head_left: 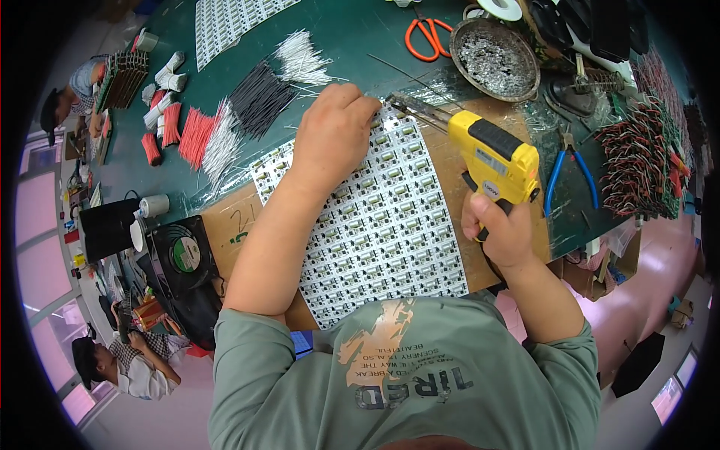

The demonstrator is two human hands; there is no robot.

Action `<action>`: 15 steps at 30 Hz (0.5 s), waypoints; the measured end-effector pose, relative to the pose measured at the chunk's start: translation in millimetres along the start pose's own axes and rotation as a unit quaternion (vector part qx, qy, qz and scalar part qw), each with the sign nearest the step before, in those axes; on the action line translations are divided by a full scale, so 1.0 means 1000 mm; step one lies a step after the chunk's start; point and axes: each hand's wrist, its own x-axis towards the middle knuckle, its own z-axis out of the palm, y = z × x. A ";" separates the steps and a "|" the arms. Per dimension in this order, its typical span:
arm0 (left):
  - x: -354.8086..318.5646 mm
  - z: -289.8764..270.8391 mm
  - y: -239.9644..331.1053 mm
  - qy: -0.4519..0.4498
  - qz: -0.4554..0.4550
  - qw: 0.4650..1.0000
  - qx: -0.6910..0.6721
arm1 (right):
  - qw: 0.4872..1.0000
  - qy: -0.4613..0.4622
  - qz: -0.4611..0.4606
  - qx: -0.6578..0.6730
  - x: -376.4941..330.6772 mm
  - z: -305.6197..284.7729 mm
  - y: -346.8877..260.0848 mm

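A white panel of small circuit boards (386, 240) lies in front of me on a brown board (491, 259). My left hand (334, 135) rests over its far edge, fingers curled together; what they hold, if anything, is hidden. My right hand (501, 229) is wrapped round the grip of a yellow and black soldering gun (491, 154). The gun points left, and its thin tip comes close to my left fingertips at the panel's far edge. Just beyond my left hand lie bundles of black wires (261, 97) and white wires (300, 58).
A round dish of silvery scrap (495, 58) stands at the back right, beside orange-handled scissors (427, 39). Blue-handled pliers (571, 176) and stacked wired boards (637, 161) lie right. Red wires (196, 136) and a black fan (184, 251) are left. Other people (139, 367) sit farther left.
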 end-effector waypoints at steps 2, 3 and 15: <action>0.000 0.000 0.000 -0.001 0.000 1.000 -0.002 | 1.000 -0.001 -0.006 0.017 0.001 -0.002 0.001; 0.001 0.000 0.000 -0.001 0.001 1.000 0.000 | 1.000 -0.008 -0.002 0.016 0.002 -0.004 0.001; 0.004 -0.022 -0.005 -0.032 -0.014 0.999 0.032 | 0.999 -0.023 -0.008 0.047 0.004 -0.004 0.004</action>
